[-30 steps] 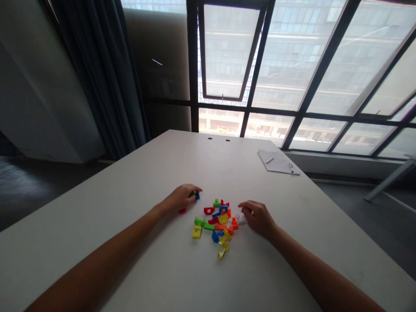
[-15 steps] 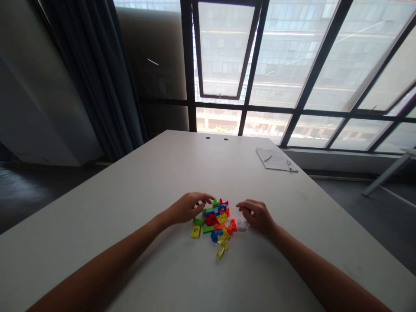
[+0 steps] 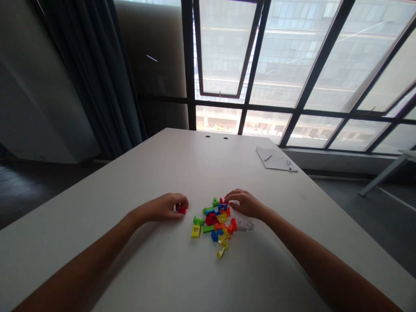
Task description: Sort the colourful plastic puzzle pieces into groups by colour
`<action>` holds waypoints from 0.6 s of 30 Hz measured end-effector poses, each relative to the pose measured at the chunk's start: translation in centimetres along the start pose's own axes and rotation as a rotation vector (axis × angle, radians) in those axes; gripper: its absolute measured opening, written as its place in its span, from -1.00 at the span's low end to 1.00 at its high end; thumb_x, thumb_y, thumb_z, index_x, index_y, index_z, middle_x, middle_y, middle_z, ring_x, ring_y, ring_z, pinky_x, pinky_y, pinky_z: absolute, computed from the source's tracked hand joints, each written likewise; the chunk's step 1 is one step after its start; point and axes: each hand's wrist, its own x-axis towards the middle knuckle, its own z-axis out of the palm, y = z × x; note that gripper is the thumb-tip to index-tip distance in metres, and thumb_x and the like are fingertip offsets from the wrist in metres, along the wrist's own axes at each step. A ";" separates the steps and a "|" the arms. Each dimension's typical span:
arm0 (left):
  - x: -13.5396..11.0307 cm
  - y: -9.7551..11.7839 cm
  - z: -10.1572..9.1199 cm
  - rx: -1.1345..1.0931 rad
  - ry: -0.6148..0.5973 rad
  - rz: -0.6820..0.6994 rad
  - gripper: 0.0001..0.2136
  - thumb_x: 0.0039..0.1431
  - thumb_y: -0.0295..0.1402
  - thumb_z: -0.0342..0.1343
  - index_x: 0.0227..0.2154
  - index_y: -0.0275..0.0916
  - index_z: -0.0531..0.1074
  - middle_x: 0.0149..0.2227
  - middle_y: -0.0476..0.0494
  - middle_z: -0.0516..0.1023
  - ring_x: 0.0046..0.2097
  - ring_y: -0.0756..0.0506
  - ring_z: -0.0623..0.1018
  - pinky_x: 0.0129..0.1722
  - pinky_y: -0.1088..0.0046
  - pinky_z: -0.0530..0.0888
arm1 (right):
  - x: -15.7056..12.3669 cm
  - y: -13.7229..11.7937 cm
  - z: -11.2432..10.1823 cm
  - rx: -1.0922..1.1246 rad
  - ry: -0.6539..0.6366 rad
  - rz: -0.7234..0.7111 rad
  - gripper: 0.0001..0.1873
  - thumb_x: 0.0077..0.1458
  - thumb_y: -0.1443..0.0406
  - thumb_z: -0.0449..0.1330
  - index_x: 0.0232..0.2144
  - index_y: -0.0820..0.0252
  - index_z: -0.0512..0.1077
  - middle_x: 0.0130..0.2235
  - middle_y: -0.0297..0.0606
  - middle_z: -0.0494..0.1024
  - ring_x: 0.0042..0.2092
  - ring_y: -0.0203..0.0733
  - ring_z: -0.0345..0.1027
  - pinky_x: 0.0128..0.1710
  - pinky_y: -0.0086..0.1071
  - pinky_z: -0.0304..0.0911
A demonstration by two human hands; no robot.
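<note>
The left hand [image 3: 160, 208] is curled narrow around a red plastic block [image 3: 182, 209], its fingertips against the block, which sits just off the pile. The right hand [image 3: 245, 204] arches loosely, its fingertips [image 3: 226, 196] at the far edge of the pile of colored plastic blocks [image 3: 216, 223]; whether they hold anything cannot be told. Green, blue, orange and yellow blocks lie close together between the hands, with a yellow block [image 3: 220, 253] nearest the person. Just right of the pile lies crumpled clear plastic [image 3: 245, 224], perhaps a bag, with nothing visible inside. No other container shows. Farther along the white table [image 3: 146, 164] lie a sheet of paper [image 3: 274, 158] and a pen [image 3: 289, 165], beneath a large window [image 3: 260, 65].
</note>
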 end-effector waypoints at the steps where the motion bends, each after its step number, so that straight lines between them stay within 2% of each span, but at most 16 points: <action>1: 0.1 0.2 0.3 -0.016 -0.003 0.009 -0.79 0.16 -0.21 0.17 -0.18 -0.16 0.52 -0.17 -0.11 0.56 -0.23 -0.09 0.53 -0.28 0.46 0.47 | 0.0 0.1 0.3 0.000 -0.014 -0.003 -0.73 0.21 0.43 0.19 -0.13 0.07 0.61 -0.10 -0.20 0.65 -0.05 -0.12 0.50 0.01 -0.23 0.39; 6: 1.2 1.2 2.6 -0.113 0.007 0.097 -0.79 0.19 -0.27 0.15 -0.13 -0.17 0.53 -0.13 -0.12 0.54 -0.28 -0.05 0.52 -0.34 0.50 0.47 | -0.6 0.9 1.7 0.036 0.073 0.034 -0.75 0.13 0.42 0.24 -0.16 0.10 0.60 -0.13 -0.19 0.64 -0.08 -0.12 0.48 0.00 -0.24 0.38; 9: 2.0 1.4 4.1 -0.100 0.094 0.177 -0.77 0.20 -0.29 0.16 -0.10 -0.18 0.53 -0.14 -0.14 0.55 -0.28 -0.05 0.52 -0.32 0.50 0.47 | -0.9 1.1 2.1 0.063 0.112 0.085 -0.78 0.12 0.42 0.22 -0.20 0.13 0.59 -0.17 -0.19 0.64 -0.12 -0.13 0.49 -0.04 -0.26 0.38; 12: 2.6 1.4 4.8 -0.082 0.218 0.227 -0.78 0.26 -0.25 0.14 -0.09 -0.16 0.54 -0.12 -0.15 0.57 -0.16 -0.09 0.55 -0.16 0.44 0.50 | -1.0 1.0 2.2 0.060 0.142 0.127 -0.78 0.14 0.39 0.20 -0.17 0.15 0.58 -0.19 -0.18 0.63 -0.15 -0.14 0.49 -0.08 -0.28 0.38; 14: 3.1 1.2 4.8 -0.110 0.307 0.200 -0.75 0.30 -0.19 0.13 -0.06 -0.14 0.53 -0.09 -0.15 0.59 -0.10 -0.11 0.57 -0.11 0.39 0.51 | -1.0 1.0 2.2 0.065 0.159 0.158 -0.78 0.17 0.35 0.19 -0.15 0.15 0.57 -0.18 -0.18 0.63 -0.16 -0.15 0.49 -0.11 -0.30 0.38; 18: 4.8 0.4 4.1 -0.313 0.435 0.050 -0.60 0.29 -0.07 0.13 0.07 -0.18 0.43 -0.07 -0.19 0.62 -0.11 -0.13 0.62 -0.12 0.33 0.58 | -1.0 1.0 2.4 0.088 0.198 0.225 -0.75 0.20 0.30 0.19 -0.07 0.14 0.54 -0.19 -0.21 0.64 -0.24 -0.20 0.48 -0.19 -0.33 0.37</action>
